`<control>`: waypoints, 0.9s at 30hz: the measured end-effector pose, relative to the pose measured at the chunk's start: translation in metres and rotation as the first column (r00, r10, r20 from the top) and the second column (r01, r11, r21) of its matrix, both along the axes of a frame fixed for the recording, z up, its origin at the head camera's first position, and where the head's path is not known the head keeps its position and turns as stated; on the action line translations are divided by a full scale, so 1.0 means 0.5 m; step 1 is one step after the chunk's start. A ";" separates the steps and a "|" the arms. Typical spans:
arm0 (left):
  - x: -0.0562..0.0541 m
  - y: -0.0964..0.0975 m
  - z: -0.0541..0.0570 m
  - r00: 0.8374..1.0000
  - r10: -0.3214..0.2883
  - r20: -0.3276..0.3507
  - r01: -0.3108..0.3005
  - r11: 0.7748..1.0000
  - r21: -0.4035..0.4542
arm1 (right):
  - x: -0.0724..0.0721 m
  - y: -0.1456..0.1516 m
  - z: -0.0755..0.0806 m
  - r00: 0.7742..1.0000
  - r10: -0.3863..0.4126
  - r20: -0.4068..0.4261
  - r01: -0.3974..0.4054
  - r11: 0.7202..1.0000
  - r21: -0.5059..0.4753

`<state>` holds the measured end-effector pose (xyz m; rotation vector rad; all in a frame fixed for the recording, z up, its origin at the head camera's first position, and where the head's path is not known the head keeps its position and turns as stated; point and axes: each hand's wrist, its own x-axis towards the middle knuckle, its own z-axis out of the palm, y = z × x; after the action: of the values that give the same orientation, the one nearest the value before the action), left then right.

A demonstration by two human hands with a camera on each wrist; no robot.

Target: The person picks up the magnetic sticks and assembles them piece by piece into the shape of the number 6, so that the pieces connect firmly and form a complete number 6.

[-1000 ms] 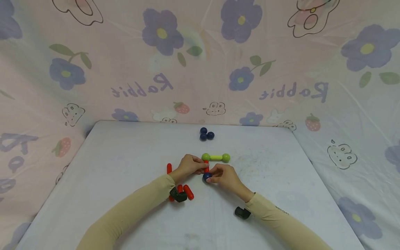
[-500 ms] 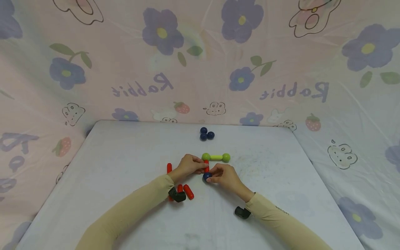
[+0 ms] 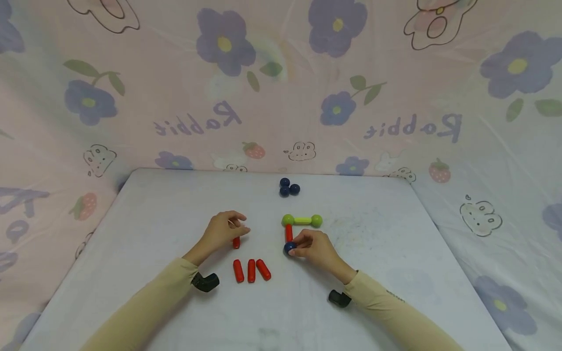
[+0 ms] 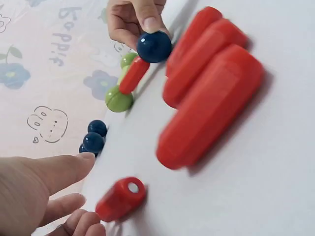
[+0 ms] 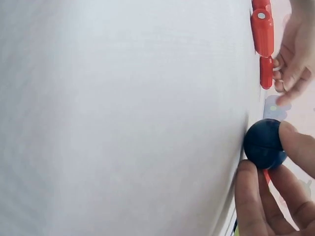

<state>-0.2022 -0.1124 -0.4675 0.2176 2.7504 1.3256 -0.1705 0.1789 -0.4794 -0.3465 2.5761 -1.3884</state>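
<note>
- The right hand (image 3: 317, 249) is grasping a dark blue ball (image 3: 290, 248) between thumb and fingers, low over the table.
- The left hand (image 3: 221, 229) is released: its fingers are loosely bent, with a gap between thumb and fingers, and pinch nothing.
- Just under and beside the left hand's fingers lies a single red rod (image 3: 236, 243); the left wrist view shows a round silvery disc (image 4: 133, 188) set in its end.
- The held ball sits at the near end of another red rod (image 3: 288, 233), whose far end meets a green ball (image 3: 288, 220).
- From that green ball a pale green rod (image 3: 302, 221) runs to the right, ending at a second green ball (image 3: 316, 221).
- Nearer the person, between the two forearms, three red rods (image 3: 251, 271) lie side by side, the rightmost one slanted.
- Beyond the green pieces, near the far edge, three dark blue balls (image 3: 284, 190) sit in a tight cluster.
- All rest on a white table (image 3: 175, 195); behind it hangs a pink cloth (image 3: 281, 87) printed with flowers, rabbits and strawberries.
</note>
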 end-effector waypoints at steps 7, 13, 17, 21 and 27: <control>0.025 -0.037 -0.024 1.000 0.003 -0.005 -0.003 0.998 -0.063 | 0.000 -0.001 0.000 1.000 0.004 -0.008 -0.004 1.000 0.000; 0.031 -0.037 -0.028 1.000 0.012 -0.017 -0.013 0.997 -0.079 | -0.001 0.001 -0.003 1.000 0.005 -0.009 -0.005 1.000 -0.005; 0.031 -0.036 -0.034 0.999 0.002 -0.035 -0.005 0.997 -0.072 | -0.001 0.000 -0.002 1.000 0.005 -0.007 -0.005 1.000 -0.003; 0.034 -0.029 -0.035 0.999 0.007 -0.047 -0.009 0.999 -0.052 | 0.000 -0.001 0.001 1.000 0.002 -0.006 -0.002 1.000 0.001; 0.043 -0.007 -0.025 0.998 0.021 -0.053 -0.021 1.000 0.005 | 0.001 0.000 0.005 1.000 0.000 0.003 0.000 1.000 0.008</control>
<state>-0.1808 -0.1159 -0.4801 0.2282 2.8016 1.3502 -0.1699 0.1789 -0.4767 -0.3427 2.5789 -1.3778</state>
